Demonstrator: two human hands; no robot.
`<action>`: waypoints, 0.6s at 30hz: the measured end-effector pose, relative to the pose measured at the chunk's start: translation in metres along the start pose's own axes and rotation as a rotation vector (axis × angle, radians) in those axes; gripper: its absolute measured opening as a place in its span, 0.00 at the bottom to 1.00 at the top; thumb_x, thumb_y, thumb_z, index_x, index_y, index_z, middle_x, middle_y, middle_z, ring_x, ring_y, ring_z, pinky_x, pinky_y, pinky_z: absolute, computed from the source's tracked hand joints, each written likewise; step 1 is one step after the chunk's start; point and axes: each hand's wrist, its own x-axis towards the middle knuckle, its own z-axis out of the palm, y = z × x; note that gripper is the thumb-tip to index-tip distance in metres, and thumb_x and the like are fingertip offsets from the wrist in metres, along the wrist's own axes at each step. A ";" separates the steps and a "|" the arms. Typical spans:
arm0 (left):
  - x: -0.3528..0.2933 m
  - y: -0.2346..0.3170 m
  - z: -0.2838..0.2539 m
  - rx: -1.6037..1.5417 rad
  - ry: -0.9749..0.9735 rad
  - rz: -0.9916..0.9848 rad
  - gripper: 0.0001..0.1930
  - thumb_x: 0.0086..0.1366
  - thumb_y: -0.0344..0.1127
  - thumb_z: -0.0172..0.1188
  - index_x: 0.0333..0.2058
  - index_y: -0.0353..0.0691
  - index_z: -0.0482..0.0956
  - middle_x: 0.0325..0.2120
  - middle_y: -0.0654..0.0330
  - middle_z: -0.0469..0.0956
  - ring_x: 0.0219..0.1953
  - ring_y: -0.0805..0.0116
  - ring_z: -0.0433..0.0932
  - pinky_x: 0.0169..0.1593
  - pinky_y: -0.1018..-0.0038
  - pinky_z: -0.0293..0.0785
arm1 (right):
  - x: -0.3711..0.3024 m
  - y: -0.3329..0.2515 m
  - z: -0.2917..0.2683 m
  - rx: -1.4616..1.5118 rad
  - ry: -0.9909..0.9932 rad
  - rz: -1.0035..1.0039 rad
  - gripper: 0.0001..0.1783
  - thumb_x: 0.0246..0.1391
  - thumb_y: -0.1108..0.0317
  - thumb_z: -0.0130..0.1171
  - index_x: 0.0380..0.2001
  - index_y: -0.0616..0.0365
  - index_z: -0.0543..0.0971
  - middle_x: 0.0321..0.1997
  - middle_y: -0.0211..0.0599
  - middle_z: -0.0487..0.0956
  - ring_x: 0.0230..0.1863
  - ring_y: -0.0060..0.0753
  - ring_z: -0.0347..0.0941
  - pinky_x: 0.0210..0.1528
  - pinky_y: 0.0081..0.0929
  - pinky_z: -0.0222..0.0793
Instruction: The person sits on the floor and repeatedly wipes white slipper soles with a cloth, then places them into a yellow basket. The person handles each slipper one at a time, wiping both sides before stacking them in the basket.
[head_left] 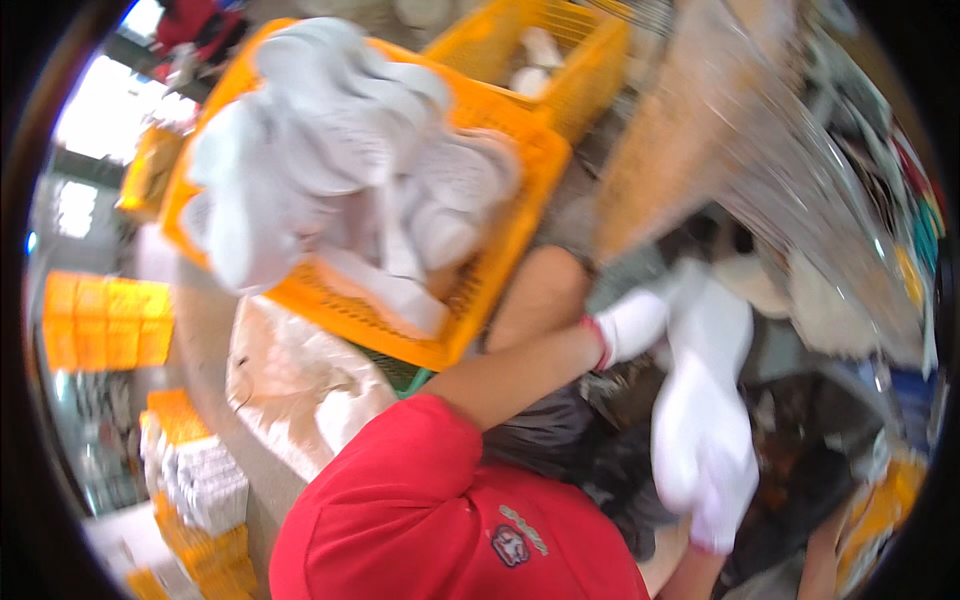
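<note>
Well, the white sole (700, 400) is off to the right of the orange crate (510, 240), held up between my two gloved hands. Its long axis runs from the near end, where my right hand (725, 495) is closed around it, away toward my left hand (637, 325) by the far end. So my right is the nearer one, right on the sole; blur and white on white keep me from telling whether my left fingers grip anything or merely touch. Past my left arm, a heap of soles (330, 130) fills the crate toward its far-left edges, with a smaller crate (590, 65) just beyond its far-right corner and a pale sack (290, 380) below its near-left edge
</note>
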 end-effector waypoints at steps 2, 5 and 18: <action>-0.059 0.004 -0.044 0.233 -0.044 0.027 0.30 0.69 0.62 0.68 0.43 0.35 0.84 0.47 0.43 0.85 0.52 0.45 0.83 0.58 0.54 0.77 | -0.032 0.049 -0.020 -0.149 -0.002 0.067 0.28 0.71 0.63 0.61 0.69 0.64 0.75 0.65 0.46 0.81 0.61 0.39 0.79 0.67 0.37 0.73; -0.112 0.007 -0.139 0.418 1.107 0.624 0.26 0.55 0.52 0.81 0.44 0.40 0.86 0.40 0.46 0.83 0.43 0.38 0.82 0.51 0.51 0.78 | -0.087 0.122 -0.043 -0.368 -0.078 0.223 0.30 0.72 0.62 0.60 0.72 0.61 0.74 0.69 0.47 0.79 0.65 0.42 0.77 0.71 0.40 0.70; -0.166 -0.029 -0.331 0.351 1.019 -0.232 0.29 0.73 0.59 0.65 0.43 0.32 0.88 0.32 0.50 0.87 0.37 0.56 0.86 0.46 0.63 0.80 | -0.101 0.103 -0.034 -0.236 -0.085 0.141 0.26 0.75 0.60 0.64 0.67 0.66 0.79 0.65 0.47 0.85 0.63 0.37 0.82 0.67 0.36 0.75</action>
